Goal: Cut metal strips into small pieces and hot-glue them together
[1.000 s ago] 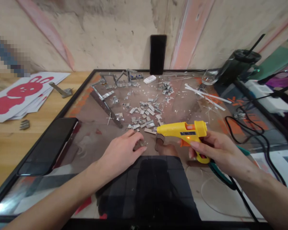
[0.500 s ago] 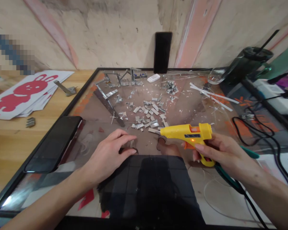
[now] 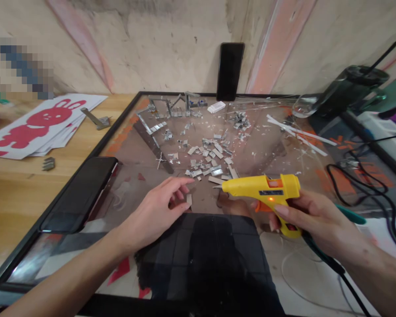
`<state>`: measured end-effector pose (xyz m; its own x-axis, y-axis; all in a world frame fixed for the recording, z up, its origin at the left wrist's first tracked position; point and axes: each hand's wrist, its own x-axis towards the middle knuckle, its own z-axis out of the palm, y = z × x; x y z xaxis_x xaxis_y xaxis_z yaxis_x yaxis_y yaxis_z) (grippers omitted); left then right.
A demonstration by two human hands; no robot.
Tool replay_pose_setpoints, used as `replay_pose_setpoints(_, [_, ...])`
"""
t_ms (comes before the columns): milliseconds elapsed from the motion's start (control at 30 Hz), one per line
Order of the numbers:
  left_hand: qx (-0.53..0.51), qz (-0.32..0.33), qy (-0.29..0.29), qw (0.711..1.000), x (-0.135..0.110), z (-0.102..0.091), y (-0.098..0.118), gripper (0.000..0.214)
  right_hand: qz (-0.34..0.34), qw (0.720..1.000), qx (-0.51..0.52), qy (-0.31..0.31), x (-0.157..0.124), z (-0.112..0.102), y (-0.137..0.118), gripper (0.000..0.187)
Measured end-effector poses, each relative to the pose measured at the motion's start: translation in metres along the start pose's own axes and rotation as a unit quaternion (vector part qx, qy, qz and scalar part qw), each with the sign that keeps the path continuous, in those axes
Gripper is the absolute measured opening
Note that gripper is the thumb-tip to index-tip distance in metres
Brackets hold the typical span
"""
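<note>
In my right hand point(image 3: 312, 215) is a yellow hot glue gun point(image 3: 260, 187), gripped by its handle below the orange trigger. Its small light glows orange, and the metal nozzle points left over the glass tabletop. My left hand point(image 3: 163, 204) hovers left of the nozzle, thumb and fingers apart and slightly curled. A small pale strip point(image 3: 189, 200) shows just beside the left thumb tip, apparently lying on the glass. Beyond both hands lie scattered small grey and silvery cut pieces point(image 3: 207, 158), several of them close to the nozzle.
Joined silvery frames point(image 3: 178, 108) lie at the back near a white block point(image 3: 216, 107). A phone point(image 3: 230, 72) leans on the wall; another phone point(image 3: 81, 193) lies left. White glue sticks point(image 3: 303, 134), black cables point(image 3: 359, 185) and a dark tumbler point(image 3: 345, 92) are at right. Rabbit prints point(image 3: 36, 125) lie left.
The view has shifted slightly, so most things appear farther right. My left hand's fingers have moved off the small strip. The glue gun sits a little lower in view, still in my right hand.
</note>
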<state>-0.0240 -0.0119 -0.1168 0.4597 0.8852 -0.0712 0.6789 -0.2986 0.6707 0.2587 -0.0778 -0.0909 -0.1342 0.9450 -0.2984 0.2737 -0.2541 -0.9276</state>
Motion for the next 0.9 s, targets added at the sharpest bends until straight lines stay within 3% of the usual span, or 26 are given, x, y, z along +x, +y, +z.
replay_pose_setpoints(100, [0.048, 0.0, 0.008, 0.999, -0.003, -0.002, 0.0, 0.043, -0.007, 1.0, -0.016, -0.003, -0.003, 0.0, 0.003, 0.024])
replay_pose_setpoints(233, [0.12, -0.008, -0.007, 0.993, -0.004, -0.008, -0.003, 0.036, -0.008, 1.0, -0.029, -0.005, -0.005, 0.004, -0.002, 0.025])
replay_pose_setpoints(400, [0.113, 0.014, -0.042, 0.993, 0.0, -0.011, -0.006, 0.022, -0.036, 0.993, -0.109, 0.024, -0.007, 0.012, -0.01, 0.028])
replay_pose_setpoints(667, [0.097, 0.041, -0.031, 0.994, 0.001, -0.008, -0.009, 0.016, -0.057, 0.975, -0.207, 0.059, -0.006, 0.029, -0.031, 0.018])
replay_pose_setpoints(767, [0.105, 0.044, -0.031, 0.993, 0.001, -0.007, -0.009, 0.015, -0.018, 0.974, -0.221, 0.044, -0.007, 0.022, -0.029, 0.016])
replay_pose_setpoints(900, [0.1, 0.059, -0.027, 0.993, 0.001, -0.006, -0.01, 0.016, 0.033, 0.967, -0.249, -0.035, -0.025, -0.006, -0.002, 0.04])
